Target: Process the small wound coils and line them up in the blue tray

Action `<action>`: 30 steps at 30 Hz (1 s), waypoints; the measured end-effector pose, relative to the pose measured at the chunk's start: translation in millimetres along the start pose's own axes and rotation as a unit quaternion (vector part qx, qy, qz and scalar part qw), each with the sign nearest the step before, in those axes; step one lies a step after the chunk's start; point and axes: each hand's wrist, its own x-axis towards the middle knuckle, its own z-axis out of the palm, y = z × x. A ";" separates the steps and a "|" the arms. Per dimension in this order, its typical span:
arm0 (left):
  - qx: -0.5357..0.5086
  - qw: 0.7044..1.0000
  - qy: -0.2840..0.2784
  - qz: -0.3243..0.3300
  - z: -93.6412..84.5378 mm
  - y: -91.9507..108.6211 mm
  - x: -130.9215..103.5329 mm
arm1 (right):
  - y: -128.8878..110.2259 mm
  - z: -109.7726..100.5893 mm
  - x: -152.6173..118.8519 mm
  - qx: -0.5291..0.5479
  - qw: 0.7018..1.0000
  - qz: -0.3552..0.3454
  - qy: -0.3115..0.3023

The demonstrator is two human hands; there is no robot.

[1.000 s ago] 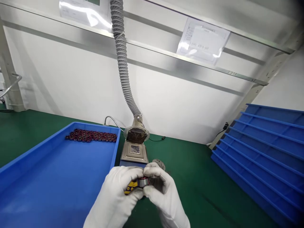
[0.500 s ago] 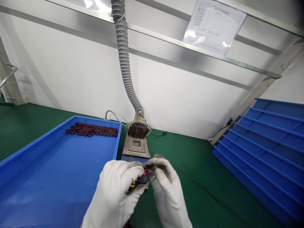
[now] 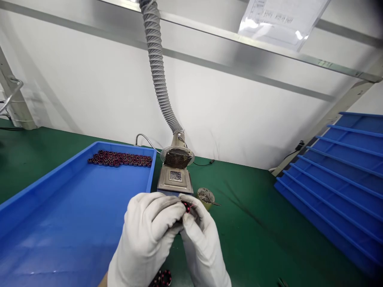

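Note:
Both of my hands wear white gloves with grey-soiled fingertips and meet at the centre, just in front of a square metal unit. Between the fingers of my left hand (image 3: 149, 227) is a small dark wire-wound coil (image 3: 187, 206) with red windings, mostly hidden by the gloves. My right hand (image 3: 200, 235) closes on the coil's right side, thumb and fingers pinched where a thin reddish wire end shows. More such coils (image 3: 163, 278) lie on the table below my left wrist.
A blue tray (image 3: 89, 223) at left holds many coils (image 3: 119, 158) along its far end. Behind my hands stand the metal unit (image 3: 175, 179) and a grey extraction hose (image 3: 158, 71). A small cup (image 3: 206, 197) with a thin tool is right of them; stacked blue trays (image 3: 338, 179) lean at right.
My right hand has turned and moved in closer against the coil. The coil is now more covered by the gloves. The camera view has shifted slightly, and the cup has come into view.

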 end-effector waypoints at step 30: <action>-0.284 0.932 -0.003 -0.226 -5.8 -6.1 7.1 | -6.5 10.8 -2.5 0.188 0.974 0.124 -0.007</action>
